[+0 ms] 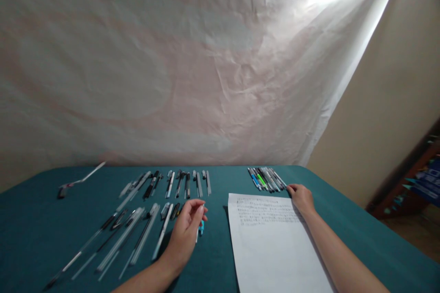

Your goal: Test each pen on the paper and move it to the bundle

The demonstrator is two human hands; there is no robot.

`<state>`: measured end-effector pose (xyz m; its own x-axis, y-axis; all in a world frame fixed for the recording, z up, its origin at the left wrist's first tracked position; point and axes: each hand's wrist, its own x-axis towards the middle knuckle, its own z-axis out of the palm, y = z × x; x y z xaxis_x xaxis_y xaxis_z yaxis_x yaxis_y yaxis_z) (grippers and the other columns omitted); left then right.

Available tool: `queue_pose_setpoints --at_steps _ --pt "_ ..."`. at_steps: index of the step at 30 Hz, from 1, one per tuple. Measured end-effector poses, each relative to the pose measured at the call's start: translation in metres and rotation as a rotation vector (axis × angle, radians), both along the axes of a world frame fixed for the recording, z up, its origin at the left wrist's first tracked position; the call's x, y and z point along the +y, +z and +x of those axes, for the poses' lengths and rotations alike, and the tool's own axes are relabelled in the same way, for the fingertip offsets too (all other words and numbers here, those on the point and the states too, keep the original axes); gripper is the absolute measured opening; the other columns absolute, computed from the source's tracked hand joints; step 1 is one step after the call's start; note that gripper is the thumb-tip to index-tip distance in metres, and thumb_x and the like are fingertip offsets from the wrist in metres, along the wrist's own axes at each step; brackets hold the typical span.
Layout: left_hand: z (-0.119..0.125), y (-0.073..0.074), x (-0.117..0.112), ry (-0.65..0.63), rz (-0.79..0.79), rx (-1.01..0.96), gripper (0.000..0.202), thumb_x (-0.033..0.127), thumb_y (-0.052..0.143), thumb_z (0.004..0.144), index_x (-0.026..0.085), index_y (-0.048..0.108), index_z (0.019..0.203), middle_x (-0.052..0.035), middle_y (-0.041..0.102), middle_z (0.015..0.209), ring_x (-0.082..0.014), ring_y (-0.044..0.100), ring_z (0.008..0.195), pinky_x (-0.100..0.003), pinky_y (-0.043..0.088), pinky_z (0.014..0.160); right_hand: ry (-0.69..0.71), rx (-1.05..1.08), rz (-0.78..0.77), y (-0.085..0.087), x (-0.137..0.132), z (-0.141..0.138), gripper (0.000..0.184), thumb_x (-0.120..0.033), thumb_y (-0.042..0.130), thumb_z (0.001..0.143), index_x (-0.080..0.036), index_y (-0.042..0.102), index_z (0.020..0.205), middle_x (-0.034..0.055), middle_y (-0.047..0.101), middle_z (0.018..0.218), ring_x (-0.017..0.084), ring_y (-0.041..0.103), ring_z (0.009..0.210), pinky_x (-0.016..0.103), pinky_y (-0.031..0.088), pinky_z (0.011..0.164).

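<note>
My right hand (302, 199) reaches over the top right edge of a written sheet of paper (278, 252). Its fingers close on the near end of a pen (280, 178) at the right side of a row of pens (263, 178). My left hand (188, 226) is above the cloth with its fingers curled and the thumb against them. Whatever it may hold is hidden. A light blue pen part (201, 227) shows just beside and below its fingers; I cannot tell whether the hand touches it. Left of this hand lies a white pen (162, 231).
Clear pens with dark caps (120, 238) and loose refills lie spread at the front left. Behind them is another row of disassembled pens (187, 185). A thin white and dark object (82, 180) lies far left on the green tablecloth (220, 256). A pale sheet (192, 64) hangs behind.
</note>
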<state>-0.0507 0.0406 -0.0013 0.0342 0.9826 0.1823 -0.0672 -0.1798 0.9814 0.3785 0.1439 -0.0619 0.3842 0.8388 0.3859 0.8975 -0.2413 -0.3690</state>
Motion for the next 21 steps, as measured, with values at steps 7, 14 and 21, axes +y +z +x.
queue_pose_setpoints --at_steps 7,14,21 --pt "0.000 0.000 0.000 0.001 -0.013 -0.012 0.029 0.042 0.052 0.081 0.017 0.054 0.096 -0.0032 0.060 0.083 -0.0157 0.056 0.074 -0.027 0.042 0.068 0.058 -0.005 0.026 0.000 0.001 -0.003 0.032 -0.030 0.047 0.076 -0.013 0.072 0.087 0.0099 0.068 0.086 0.021 0.060 0.079 0.026 0.040 0.071" --pt "0.000 0.002 -0.003 -0.005 -0.006 -0.031 0.027 0.040 0.051 0.081 0.017 0.054 0.095 -0.0029 0.059 0.082 -0.0153 0.055 0.073 -0.026 0.042 0.068 0.057 0.000 0.117 0.011 -0.009 -0.012 0.041 -0.034 0.041 0.078 -0.008 0.070 0.089 0.0154 0.066 0.086 0.024 0.058 0.080 0.030 0.040 0.073" --pt "-0.002 0.002 -0.006 0.013 0.081 0.001 0.020 0.035 0.048 0.084 0.018 0.054 0.092 -0.0027 0.056 0.083 -0.0157 0.055 0.077 -0.028 0.041 0.074 0.257 0.036 0.185 0.053 -0.011 -0.074 0.042 -0.045 0.044 0.078 -0.012 0.066 0.094 0.0111 0.066 0.085 0.019 0.059 0.070 0.027 0.044 0.066"
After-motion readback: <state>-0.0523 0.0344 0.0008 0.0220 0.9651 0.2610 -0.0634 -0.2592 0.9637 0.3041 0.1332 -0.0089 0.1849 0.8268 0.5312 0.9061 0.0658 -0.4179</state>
